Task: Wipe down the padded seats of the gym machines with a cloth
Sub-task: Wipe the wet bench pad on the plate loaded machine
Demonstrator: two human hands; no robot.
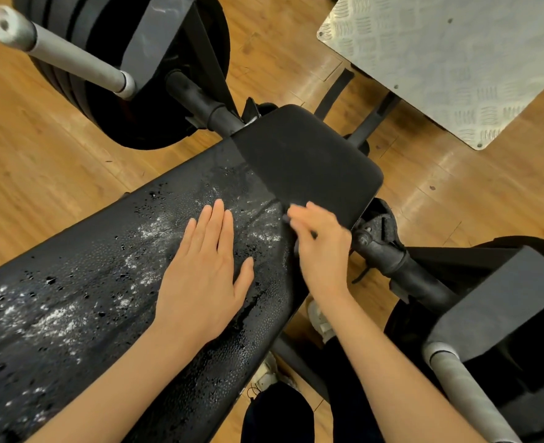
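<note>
A long black padded bench (pixel 88 282) runs from lower left to centre, wet with droplets and streaks of white foam. My left hand (pixel 206 266) lies flat on it, fingers straight and together, palm down. Beyond it sits a smaller, dry, matte black seat pad (pixel 309 164). My right hand (pixel 321 244) is motion-blurred at that pad's near corner, by the seam between the two pads. Its fingers are curled, with a small dark bit at the fingertips. Whether it holds anything is unclear. No cloth is plainly visible.
Black weight plates (pixel 142 91) on a grey bar (pixel 69 55) stand at the upper left. Another bar sleeve and black block (pixel 504 318) are at the lower right. A diamond-plate metal footplate (pixel 456 59) is at the upper right. The floor is wood.
</note>
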